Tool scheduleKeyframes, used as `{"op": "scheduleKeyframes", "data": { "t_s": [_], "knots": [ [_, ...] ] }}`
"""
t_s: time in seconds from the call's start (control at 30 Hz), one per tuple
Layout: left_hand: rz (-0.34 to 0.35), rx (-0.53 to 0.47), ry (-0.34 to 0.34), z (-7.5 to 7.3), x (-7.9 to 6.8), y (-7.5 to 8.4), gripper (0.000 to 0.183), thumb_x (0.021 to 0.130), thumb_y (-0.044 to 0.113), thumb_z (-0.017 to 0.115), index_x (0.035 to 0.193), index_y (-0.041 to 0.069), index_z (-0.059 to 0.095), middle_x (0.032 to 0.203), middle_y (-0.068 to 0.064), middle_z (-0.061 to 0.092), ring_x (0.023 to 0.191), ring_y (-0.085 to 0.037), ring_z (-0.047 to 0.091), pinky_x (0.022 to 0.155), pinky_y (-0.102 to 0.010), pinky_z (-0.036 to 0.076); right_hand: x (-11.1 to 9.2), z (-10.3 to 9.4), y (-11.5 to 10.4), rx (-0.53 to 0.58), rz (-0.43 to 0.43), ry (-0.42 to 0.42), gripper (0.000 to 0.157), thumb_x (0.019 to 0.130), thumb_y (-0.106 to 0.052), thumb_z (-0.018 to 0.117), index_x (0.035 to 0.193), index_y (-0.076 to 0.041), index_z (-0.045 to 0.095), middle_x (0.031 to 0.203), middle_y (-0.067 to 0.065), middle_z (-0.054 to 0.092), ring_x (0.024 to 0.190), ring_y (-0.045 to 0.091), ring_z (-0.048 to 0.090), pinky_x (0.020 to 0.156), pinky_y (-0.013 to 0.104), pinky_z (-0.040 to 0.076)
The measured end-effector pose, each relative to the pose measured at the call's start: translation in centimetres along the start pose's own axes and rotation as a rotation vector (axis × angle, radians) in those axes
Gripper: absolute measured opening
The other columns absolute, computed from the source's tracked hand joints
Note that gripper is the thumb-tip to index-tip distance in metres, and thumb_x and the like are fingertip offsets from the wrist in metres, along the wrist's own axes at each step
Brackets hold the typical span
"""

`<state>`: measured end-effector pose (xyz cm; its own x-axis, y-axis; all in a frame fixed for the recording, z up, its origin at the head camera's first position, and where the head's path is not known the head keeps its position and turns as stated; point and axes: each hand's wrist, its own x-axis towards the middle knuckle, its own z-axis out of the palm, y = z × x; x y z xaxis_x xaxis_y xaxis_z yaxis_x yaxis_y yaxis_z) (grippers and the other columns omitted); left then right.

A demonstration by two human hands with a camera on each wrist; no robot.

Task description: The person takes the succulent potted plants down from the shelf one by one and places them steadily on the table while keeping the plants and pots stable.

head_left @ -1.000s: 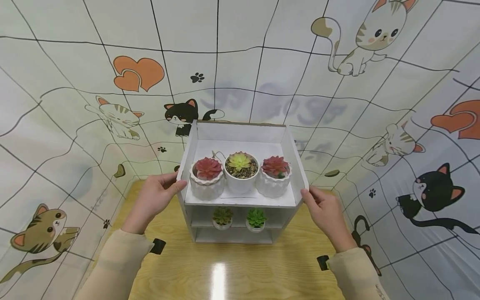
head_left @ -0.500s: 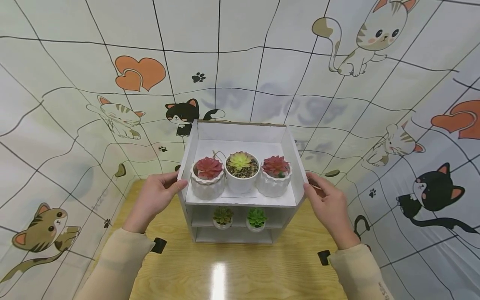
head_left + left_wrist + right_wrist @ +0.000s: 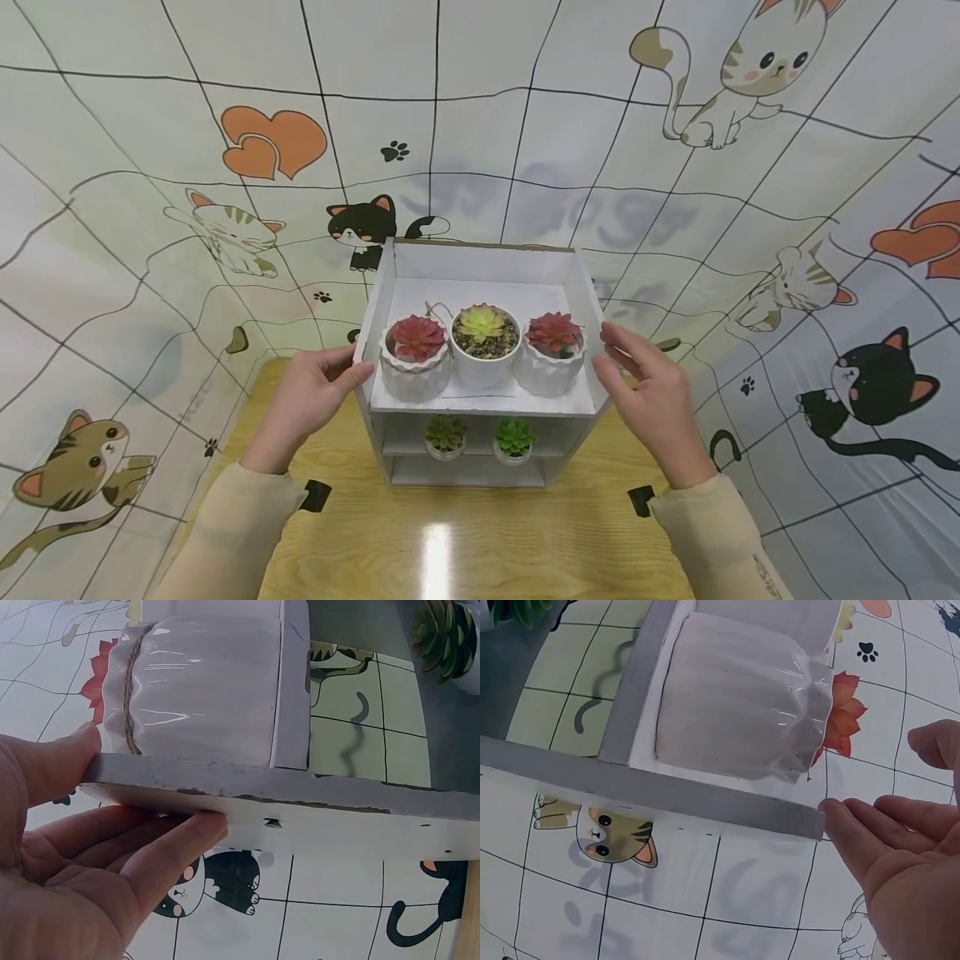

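A small white shelf (image 3: 480,404) stands on the table, with three potted succulents on its top tier. My left hand (image 3: 309,400) pinches the shelf's left side panel; in the left wrist view the thumb lies on one side of the panel (image 3: 345,787) and the fingers on the other. My right hand (image 3: 651,392) is by the right side panel. In the right wrist view its fingertips are at the panel's end and the thumb stands apart. Red succulents in white scalloped pots (image 3: 415,379) (image 3: 551,371) flank a yellow-green succulent in a smooth white pot (image 3: 484,367).
Two small green potted succulents (image 3: 446,437) (image 3: 513,440) sit on the shelf's lower tier. The wooden table (image 3: 480,542) extends in front. A white cloth with cat prints (image 3: 480,125) surrounds the back and sides.
My right hand has let go of the shelf's right panel; its fingers have spread and moved slightly up and inward. The left hand keeps its hold, and the shelf has not visibly moved.
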<state>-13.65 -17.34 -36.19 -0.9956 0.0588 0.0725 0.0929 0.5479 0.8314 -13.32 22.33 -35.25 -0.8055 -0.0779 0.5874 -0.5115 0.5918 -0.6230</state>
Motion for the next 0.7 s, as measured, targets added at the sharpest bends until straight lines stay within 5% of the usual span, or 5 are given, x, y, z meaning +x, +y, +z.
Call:
{"op": "scheduleKeyframes", "data": {
  "t_s": [0.2,0.7],
  "knots": [
    [0.011,0.005,0.002,0.1,0.1,-0.3,0.045,0.101,0.020,0.069,0.138,-0.005,0.061,0.126,-0.024,0.069,0.115,-0.038,0.069,0.096,-0.054,0.055,0.7,0.3,-0.4,-0.028,0.049,-0.082,0.049,0.095,0.001,0.071,0.142,0.006,0.058,0.138,0.024,0.063,0.122,0.038,0.065,0.099,0.017,0.047],
    [0.015,0.022,0.007,0.2,0.0,-0.2,0.047,0.102,0.023,0.069,0.138,-0.006,0.061,0.127,-0.025,0.068,0.115,-0.038,0.069,0.095,-0.054,0.056,1.6,0.5,-0.9,-0.166,0.181,-0.281,0.069,0.097,-0.024,0.074,0.153,0.003,0.045,0.155,0.024,0.047,0.132,0.042,0.057,0.108,0.051,0.048]
  ]
}}
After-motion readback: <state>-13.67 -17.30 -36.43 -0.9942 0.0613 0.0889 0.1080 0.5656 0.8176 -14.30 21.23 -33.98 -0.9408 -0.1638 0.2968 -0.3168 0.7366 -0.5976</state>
